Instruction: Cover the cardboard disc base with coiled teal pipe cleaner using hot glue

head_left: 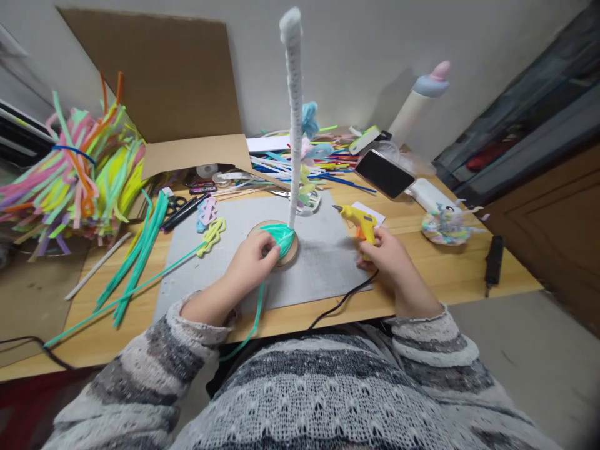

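Observation:
A round wooden base (pixel 291 255) lies on the grey mat, with green pipe cleaner (pixel 282 236) coiled over its top. From the base rises a tall white wrapped post (pixel 295 112), with pastel blue, pink and yellow-green shapes beside it. The fingers of my left hand (pixel 257 257) are pinched on the green pipe cleaner at the base's left side; a green strand hangs below toward the table edge. My right hand (pixel 382 250) is wrapped round the handle of a yellow glue gun (pixel 360 222), whose nozzle points left.
Green pipe cleaners (pixel 140 256) and a large colourful bundle (pixel 75 175) lie left. Cardboard (pixel 159 69) leans behind. A phone (pixel 385 174), a fluffy ring (pixel 445 226) and a black tool (pixel 494 262) are right. A black cord (pixel 344 302) crosses the front edge.

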Demonstrator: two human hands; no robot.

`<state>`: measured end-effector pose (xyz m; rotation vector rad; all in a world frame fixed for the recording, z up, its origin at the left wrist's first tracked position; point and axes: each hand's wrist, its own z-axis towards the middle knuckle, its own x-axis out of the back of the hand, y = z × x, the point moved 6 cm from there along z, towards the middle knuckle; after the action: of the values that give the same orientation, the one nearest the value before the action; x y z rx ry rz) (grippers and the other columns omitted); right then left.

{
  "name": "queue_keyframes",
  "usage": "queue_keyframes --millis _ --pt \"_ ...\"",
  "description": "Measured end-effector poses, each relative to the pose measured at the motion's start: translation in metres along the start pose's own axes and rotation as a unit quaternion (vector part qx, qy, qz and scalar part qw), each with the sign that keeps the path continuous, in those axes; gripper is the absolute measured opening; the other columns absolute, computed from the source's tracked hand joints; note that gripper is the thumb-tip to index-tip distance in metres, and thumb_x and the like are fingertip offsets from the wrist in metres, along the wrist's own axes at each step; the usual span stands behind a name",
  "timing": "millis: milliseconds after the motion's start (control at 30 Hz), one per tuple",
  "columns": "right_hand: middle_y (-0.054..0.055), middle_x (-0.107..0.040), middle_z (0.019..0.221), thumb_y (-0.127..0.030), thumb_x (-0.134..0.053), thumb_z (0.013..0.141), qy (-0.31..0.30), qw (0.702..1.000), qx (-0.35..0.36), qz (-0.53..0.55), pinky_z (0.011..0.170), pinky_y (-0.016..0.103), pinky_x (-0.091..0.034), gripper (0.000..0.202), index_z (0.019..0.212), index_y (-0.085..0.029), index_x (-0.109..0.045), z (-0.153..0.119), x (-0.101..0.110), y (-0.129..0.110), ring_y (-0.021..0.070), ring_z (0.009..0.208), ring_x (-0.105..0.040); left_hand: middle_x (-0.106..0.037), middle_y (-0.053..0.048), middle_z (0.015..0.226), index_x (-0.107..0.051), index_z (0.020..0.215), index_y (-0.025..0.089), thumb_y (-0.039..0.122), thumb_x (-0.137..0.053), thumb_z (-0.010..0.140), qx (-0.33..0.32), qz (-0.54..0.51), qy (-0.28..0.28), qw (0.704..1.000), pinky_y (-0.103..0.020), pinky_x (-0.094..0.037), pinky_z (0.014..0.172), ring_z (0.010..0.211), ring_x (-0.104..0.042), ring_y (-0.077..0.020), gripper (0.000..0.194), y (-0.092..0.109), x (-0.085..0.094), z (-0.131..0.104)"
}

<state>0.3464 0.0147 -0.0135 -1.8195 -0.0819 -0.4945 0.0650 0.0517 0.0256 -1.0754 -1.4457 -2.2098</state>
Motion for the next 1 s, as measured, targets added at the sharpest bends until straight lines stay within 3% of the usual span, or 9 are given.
queue_keyframes --millis 133,267,333,467,567,700,800,867,1000 --pt "-0.005 -0.053 0.068 -0.031 -0.077 0.057 -0.101 0.957 -0.018 0.271 0.05 0.023 -0.043 0.04 0.089 -0.023 -0.054 -0.012 -0.012 -0.013 0.0097 0.055 -0.049 -0.052 -0.002 0.073 -0.046 0.068 0.019 0.022 -0.049 0.083 -0.011 -0.034 -0.005 0.999 -0.03 -0.041 0.066 0.072 -0.05 -0.0169 0.015 -0.006 0.003 0.001" --pt "-0.005 -0.038 0.058 -0.067 -0.066 0.07 -0.194 0.916 -0.069 0.346 0.04 0.024 -0.036 0.048 0.063 -0.024 -0.047 -0.017 -0.025 -0.02 0.0094 0.046 -0.035 -0.052 -0.002 0.073 -0.047 0.068 0.02 0.023 -0.049 0.083 -0.035 -0.025 -0.024 0.999 -0.031 -0.041 0.067 0.072 -0.05 -0.0173 0.016 -0.006 0.005 0.001" --pt "-0.004 -0.041 0.057 -0.07 -0.065 0.068 -0.175 0.921 -0.072 0.34 0.038 0.025 -0.037 0.051 0.058 -0.023 -0.047 -0.015 -0.025 -0.018 0.0095 0.045 -0.036 -0.052 -0.002 0.072 -0.047 0.068 0.02 0.024 -0.048 0.084 -0.049 -0.017 -0.04 0.998 -0.031 -0.041 0.069 0.074 -0.051 -0.0179 0.016 -0.006 0.005 0.001" --pt "0.003 -0.067 0.081 -0.045 -0.08 0.062 -0.071 0.946 -0.008 0.315 0.049 0.026 -0.05 0.032 0.079 -0.022 -0.065 -0.01 -0.017 -0.019 0.0134 0.06 -0.059 -0.053 -0.002 0.071 -0.048 0.069 0.02 0.025 -0.048 0.083 -0.053 -0.008 -0.048 0.997 -0.032 -0.041 0.069 0.073 -0.051 -0.0182 0.016 -0.008 0.006 0.003" --pt "0.004 -0.071 0.091 -0.035 -0.08 0.062 -0.09 0.956 0.034 0.277 0.046 0.023 -0.047 0.03 0.085 -0.022 -0.066 -0.01 -0.023 -0.024 0.0114 0.058 -0.057 -0.054 -0.002 0.072 -0.048 0.069 0.02 0.025 -0.048 0.083 -0.051 -0.006 -0.047 0.998 -0.031 -0.042 0.069 0.072 -0.051 -0.0176 0.015 -0.01 0.004 0.003" --pt "0.003 -0.071 0.08 -0.047 -0.079 0.065 -0.135 0.96 0.029 0.244 0.04 0.023 -0.041 0.036 0.085 -0.019 -0.067 -0.008 -0.036 -0.022 0.0064 0.044 -0.043 -0.054 -0.001 0.073 -0.048 0.07 0.02 0.024 -0.049 0.083 -0.056 -0.008 -0.05 0.997 -0.03 -0.041 0.068 0.072 -0.051 -0.0171 0.014 -0.011 0.003 0.003" --pt "0.003 -0.07 0.077 -0.059 -0.074 0.066 -0.148 0.961 0.003 0.235 0.039 0.023 -0.039 0.044 0.08 -0.019 -0.067 -0.006 -0.042 -0.018 0.0064 0.043 -0.044 -0.054 -0.001 0.072 -0.048 0.07 0.02 0.023 -0.048 0.083 -0.059 -0.006 -0.049 0.997 -0.03 -0.041 0.067 0.072 -0.051 -0.0173 0.013 -0.012 0.003 0.003" --pt "0.003 -0.069 0.074 -0.058 -0.075 0.066 -0.143 0.969 0.016 0.199 0.041 0.024 -0.04 0.042 0.081 -0.019 -0.068 -0.006 -0.044 -0.018 0.0078 0.045 -0.046 -0.053 -0.001 0.072 -0.047 0.069 0.02 0.022 -0.048 0.082 -0.06 -0.008 -0.049 0.997 -0.03 -0.04 0.067 0.071 -0.05 -0.0172 0.013 -0.011 0.003 0.003" --pt "-0.003 -0.053 0.045 -0.051 -0.073 0.071 -0.102 0.993 0.051 0.041 0.042 0.027 -0.036 0.033 0.08 -0.02 -0.071 -0.004 -0.046 -0.018 0.0119 0.043 -0.045 -0.052 -0.001 0.071 -0.047 0.068 0.02 0.02 -0.048 0.08 -0.059 -0.012 -0.05 0.997 -0.03 -0.04 0.066 0.071 -0.049 -0.0168 0.012 -0.01 0.004 0.003"
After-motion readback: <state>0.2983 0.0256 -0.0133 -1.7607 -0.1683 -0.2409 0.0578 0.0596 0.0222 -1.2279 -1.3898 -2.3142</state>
